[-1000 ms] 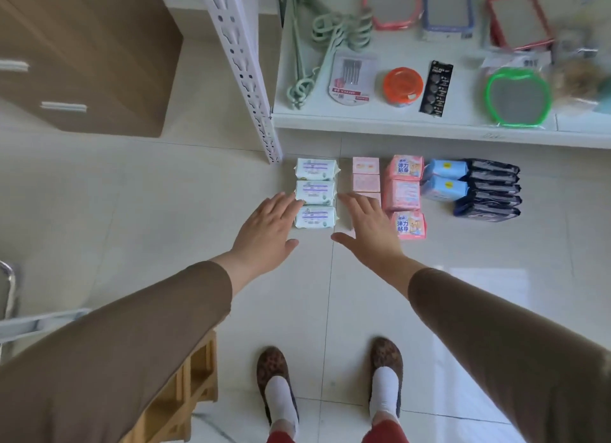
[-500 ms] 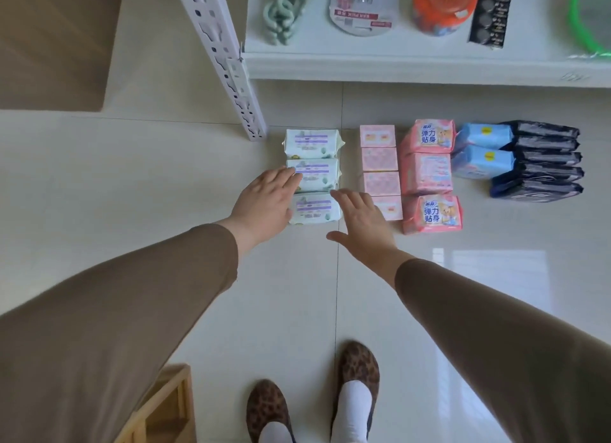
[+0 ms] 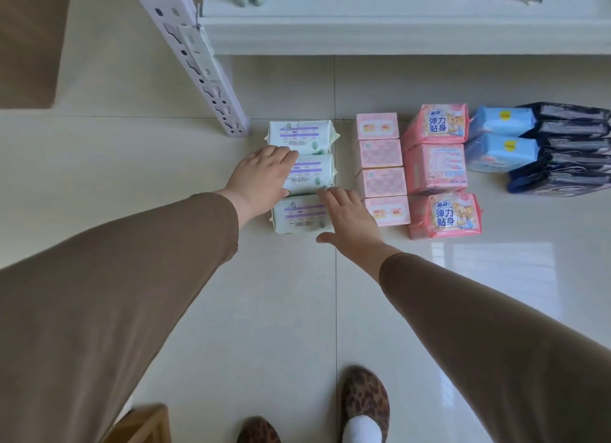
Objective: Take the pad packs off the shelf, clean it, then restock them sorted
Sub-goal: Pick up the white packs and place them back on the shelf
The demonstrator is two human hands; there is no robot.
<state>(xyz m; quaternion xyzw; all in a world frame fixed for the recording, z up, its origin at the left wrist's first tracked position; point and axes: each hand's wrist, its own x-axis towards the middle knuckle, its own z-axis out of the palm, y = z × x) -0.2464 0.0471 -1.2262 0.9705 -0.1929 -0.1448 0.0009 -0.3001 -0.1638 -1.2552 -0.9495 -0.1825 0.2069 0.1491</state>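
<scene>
Pad packs lie in sorted columns on the floor tiles under the white shelf [image 3: 396, 39]. The leftmost column has three pale green packs [image 3: 299, 136]. My left hand [image 3: 261, 178] lies with straight fingers over the left side of the middle green pack [image 3: 314, 178]. My right hand [image 3: 347, 217], fingers straight, reaches over the right end of the nearest green pack [image 3: 297, 216]. To the right stand small pink boxes [image 3: 380, 151], larger pink packs [image 3: 436, 168], blue packs [image 3: 499, 141] and dark navy packs [image 3: 568, 151].
A white perforated shelf post [image 3: 198, 62] stands just left of the green column. The shelf above carries hangers and other goods. A brown cabinet [image 3: 29, 39] is at far left, a wooden stool [image 3: 142, 424] by my feet.
Both hands have moved forward and down onto the green packs, left onto the middle one, right onto the nearest. My head has dropped closer to the floor.
</scene>
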